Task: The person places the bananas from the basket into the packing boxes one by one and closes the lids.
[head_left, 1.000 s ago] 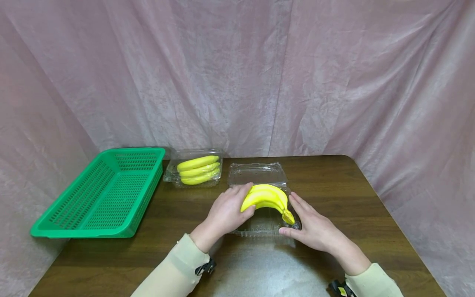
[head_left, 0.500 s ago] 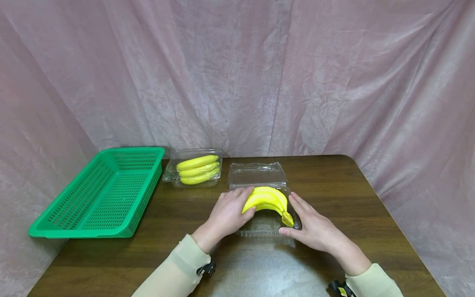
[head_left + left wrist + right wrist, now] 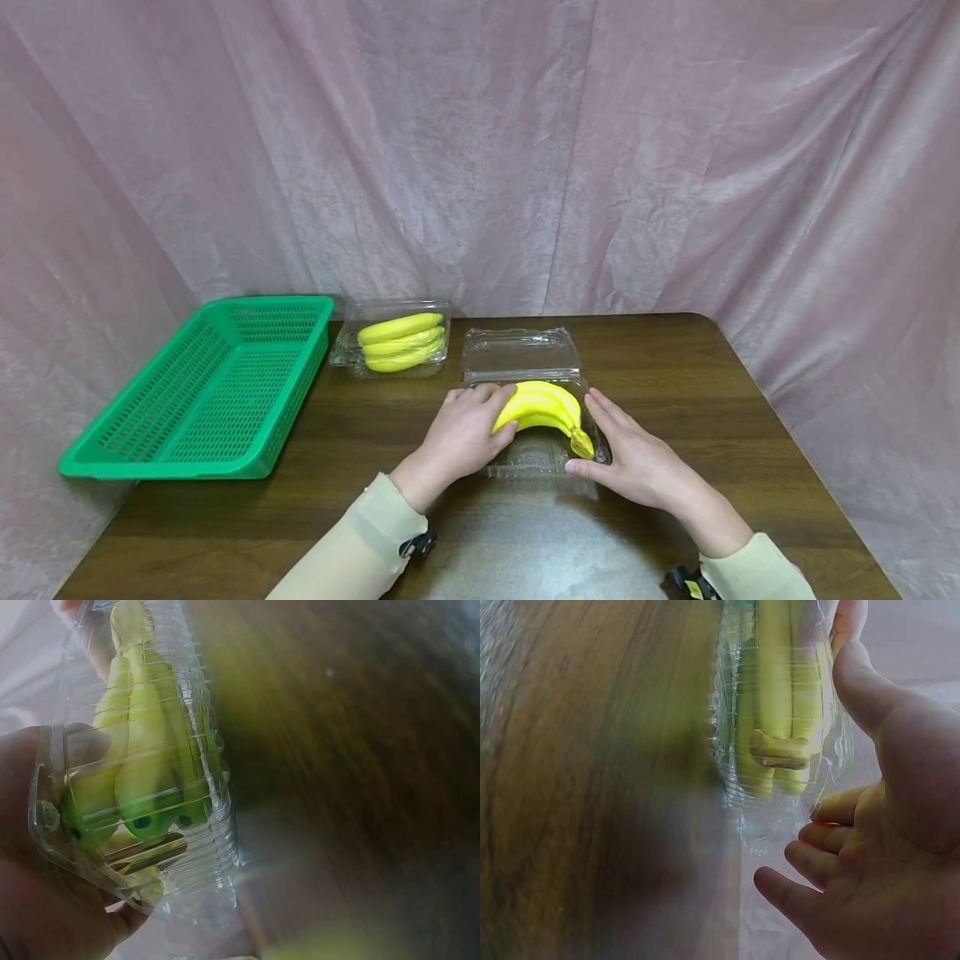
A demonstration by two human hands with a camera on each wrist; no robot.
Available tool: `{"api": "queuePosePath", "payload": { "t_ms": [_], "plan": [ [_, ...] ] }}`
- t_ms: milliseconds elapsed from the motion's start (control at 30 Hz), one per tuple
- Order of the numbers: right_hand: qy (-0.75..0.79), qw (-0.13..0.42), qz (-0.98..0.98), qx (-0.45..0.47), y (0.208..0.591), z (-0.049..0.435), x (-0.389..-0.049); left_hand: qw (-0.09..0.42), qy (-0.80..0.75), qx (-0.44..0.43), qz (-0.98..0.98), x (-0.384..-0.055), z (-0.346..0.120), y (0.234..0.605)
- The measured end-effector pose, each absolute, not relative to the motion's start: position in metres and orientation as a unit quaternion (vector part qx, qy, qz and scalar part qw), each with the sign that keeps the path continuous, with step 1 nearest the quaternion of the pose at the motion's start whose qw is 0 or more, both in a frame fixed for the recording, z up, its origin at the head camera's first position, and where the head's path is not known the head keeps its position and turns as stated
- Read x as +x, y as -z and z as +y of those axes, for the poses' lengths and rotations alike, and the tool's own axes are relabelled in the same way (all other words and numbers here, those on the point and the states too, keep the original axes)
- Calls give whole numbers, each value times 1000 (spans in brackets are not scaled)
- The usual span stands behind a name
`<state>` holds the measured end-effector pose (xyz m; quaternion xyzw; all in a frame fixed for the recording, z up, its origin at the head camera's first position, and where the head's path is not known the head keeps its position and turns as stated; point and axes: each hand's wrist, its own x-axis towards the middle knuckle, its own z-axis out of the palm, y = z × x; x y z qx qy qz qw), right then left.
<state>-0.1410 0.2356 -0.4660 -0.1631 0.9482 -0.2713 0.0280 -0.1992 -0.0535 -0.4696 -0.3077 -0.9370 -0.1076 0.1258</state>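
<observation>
A bunch of yellow bananas (image 3: 543, 402) lies in the base of a clear plastic clamshell box (image 3: 528, 461), its stem end toward the right. Behind the base, the box's lid (image 3: 520, 354) is folded back on the table. My left hand (image 3: 463, 429) grips the tip end of the bunch; the left wrist view shows the green-tinged tips (image 3: 146, 787) through the ribbed wall. Along the box's right side, my right hand (image 3: 637, 462) holds its fingers fairly straight around the corner. In the right wrist view the thumb (image 3: 866, 682) touches or nearly touches the rim.
At the left stands a green perforated basket (image 3: 258, 400) with nothing in it. A second clear box (image 3: 348, 346) with bananas (image 3: 401, 343) inside stands near the back edge, between basket and open lid. A pink curtain (image 3: 480, 158) hangs behind the wooden table (image 3: 720, 417).
My left hand has lowered the banana bunch slightly into the box base. The right hand has stayed by the box's right side.
</observation>
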Motion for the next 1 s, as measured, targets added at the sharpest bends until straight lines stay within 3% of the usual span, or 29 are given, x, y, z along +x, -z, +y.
{"api": "queuePosePath", "payload": {
  "t_ms": [267, 733, 1000],
  "plan": [
    [275, 32, 947, -163, 465, 236, -142, 114, 99, -305, -940, -199, -54, 471],
    [273, 13, 951, -147, 452, 239, -148, 138, 169, -277, -936, -201, -61, 459],
    [271, 3, 951, -148, 443, 239, -161, 117, 190, -241, -945, -204, -68, 458]
  ]
}}
